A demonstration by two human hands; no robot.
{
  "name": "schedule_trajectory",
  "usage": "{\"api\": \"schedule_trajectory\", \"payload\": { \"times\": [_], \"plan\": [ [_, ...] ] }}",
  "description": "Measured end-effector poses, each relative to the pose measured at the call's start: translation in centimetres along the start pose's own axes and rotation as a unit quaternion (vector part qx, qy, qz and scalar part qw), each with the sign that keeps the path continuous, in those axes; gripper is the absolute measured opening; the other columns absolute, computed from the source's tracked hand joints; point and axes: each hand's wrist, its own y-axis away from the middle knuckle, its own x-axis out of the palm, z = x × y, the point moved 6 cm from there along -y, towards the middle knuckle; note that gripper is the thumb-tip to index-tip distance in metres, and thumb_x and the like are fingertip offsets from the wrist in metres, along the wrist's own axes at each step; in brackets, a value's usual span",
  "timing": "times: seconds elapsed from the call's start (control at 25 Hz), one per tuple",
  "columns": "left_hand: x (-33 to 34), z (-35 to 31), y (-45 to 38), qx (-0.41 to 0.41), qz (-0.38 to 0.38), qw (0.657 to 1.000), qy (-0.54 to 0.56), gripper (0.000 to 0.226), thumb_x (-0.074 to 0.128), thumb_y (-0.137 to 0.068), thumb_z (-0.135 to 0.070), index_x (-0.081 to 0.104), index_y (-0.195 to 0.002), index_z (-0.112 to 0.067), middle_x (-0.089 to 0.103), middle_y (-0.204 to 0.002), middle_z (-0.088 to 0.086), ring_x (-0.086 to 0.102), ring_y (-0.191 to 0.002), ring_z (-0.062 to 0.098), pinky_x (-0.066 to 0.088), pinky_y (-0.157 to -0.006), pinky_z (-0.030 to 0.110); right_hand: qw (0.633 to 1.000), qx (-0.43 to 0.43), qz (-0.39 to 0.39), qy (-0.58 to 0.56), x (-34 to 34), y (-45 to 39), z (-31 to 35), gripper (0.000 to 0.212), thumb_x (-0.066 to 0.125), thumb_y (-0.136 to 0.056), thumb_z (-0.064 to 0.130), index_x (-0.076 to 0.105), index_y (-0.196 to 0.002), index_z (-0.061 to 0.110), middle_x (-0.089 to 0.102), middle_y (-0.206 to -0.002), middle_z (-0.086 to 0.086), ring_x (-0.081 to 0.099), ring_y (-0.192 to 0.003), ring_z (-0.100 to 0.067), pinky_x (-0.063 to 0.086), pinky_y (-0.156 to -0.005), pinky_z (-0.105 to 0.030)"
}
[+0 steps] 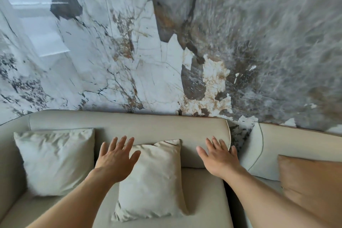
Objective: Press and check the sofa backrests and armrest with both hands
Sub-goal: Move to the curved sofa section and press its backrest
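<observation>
Your left hand point(115, 159) was spread flat, fingers splayed, holding nothing, at the backrest point(148, 129) face; whether the palm had landed I cannot tell. Your right hand point(219, 158) lay equally open and empty, its fingers on the same backrest near the piped right end. I judge you were at the first backrest press. Next you needed both palms pushed in evenly, then a shift toward 3 o'clock to the second backrest point(296, 144). A small cushion point(153, 181) stood between your hands, touching the left one at its thumb side, and could soak up the push. A larger cushion point(55, 161) leaned at 9 o'clock, a tan cushion point(312, 187) at 3 o'clock. The marble wall point(166, 42) rose behind.
</observation>
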Motion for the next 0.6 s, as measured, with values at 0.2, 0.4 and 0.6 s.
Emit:
{"api": "schedule_trajectory", "payload": {
  "times": [0.2,0.4,0.6],
  "plan": [
    [-4.4,5.5,4.2,0.008,-0.016,1.000,0.017,0.064,0.015,-0.094,-0.060,0.006,-0.152,-0.035,0.000,-0.163,-0.005,-0.006,-0.148,0.021,-0.005,-0.118,0.049,0.999,0.011,-0.034,-0.009,-2.9,6.5,5.5,0.071,0.005,-0.093,0.065,0.002,-0.154,0.029,-0.009,-0.163,0.005,-0.009,-0.149,-0.018,-0.007,-0.116,-0.051],
    [-8.3,13.2,9.2,-0.017,-0.055,0.997,0.042,0.064,0.018,-0.095,-0.060,0.008,-0.152,-0.032,0.003,-0.162,-0.004,-0.002,-0.148,0.024,-0.003,-0.118,0.051,0.998,-0.027,-0.065,0.002,-4.8,11.4,14.0,0.070,0.008,-0.094,0.064,0.002,-0.154,0.029,-0.008,-0.163,0.004,-0.007,-0.149,-0.019,-0.005,-0.116,-0.052],
    [-11.0,17.7,10.7,-0.055,-0.083,0.994,0.045,0.067,0.013,-0.093,-0.062,0.005,-0.152,-0.032,-0.002,-0.163,-0.003,-0.008,-0.148,0.022,-0.008,-0.117,0.050,0.995,-0.067,-0.073,0.004,-6.0,12.1,19.2,0.070,0.008,-0.094,0.065,0.001,-0.154,0.029,-0.009,-0.163,0.004,-0.008,-0.149,-0.019,-0.005,-0.116,-0.052]
  ]
}}
